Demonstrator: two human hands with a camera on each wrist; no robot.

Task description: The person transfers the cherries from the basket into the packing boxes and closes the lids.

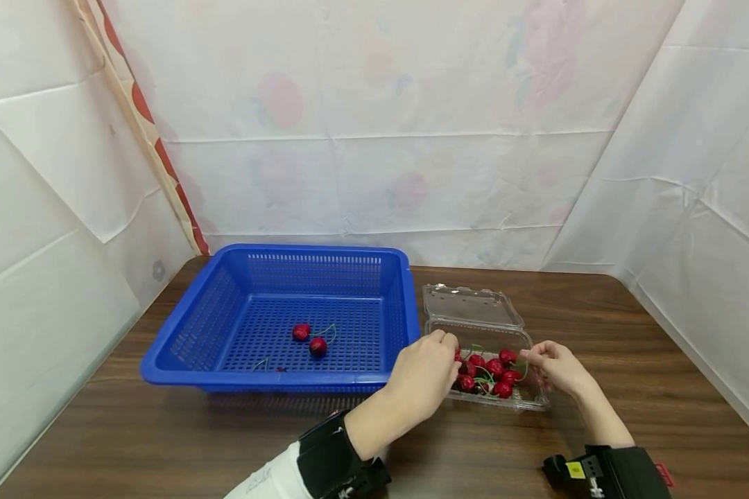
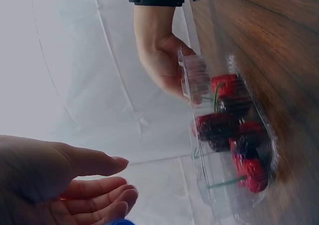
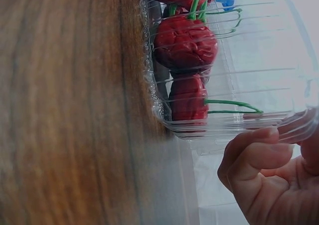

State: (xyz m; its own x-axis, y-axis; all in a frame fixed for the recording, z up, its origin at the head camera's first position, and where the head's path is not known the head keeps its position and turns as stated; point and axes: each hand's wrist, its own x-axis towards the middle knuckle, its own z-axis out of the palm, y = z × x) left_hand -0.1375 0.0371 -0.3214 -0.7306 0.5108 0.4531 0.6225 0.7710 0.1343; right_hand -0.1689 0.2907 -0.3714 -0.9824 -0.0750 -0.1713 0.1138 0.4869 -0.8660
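Note:
A clear plastic clamshell box [image 1: 537,402] stands on the table with its lid [image 1: 471,306] laid back. Several red cherries [image 1: 503,389] with green stems lie inside it. My right hand [image 1: 562,367] pinches the box's right rim between thumb and fingers; the right wrist view shows those fingers [image 3: 256,157] at the clear wall. Over the box's left side is my left hand [image 1: 421,374], which hides some of the cherries there. Its thumb and loosely bent fingers stand apart in the left wrist view, with nothing seen between them.
To the left of the box sits a blue perforated basket [image 1: 274,379], close beside it. Two cherries [image 1: 318,346] with stems lie on the basket floor, and a bit of another stem shows near its front wall. White sheets [image 1: 362,180] enclose the wooden table [image 1: 474,450].

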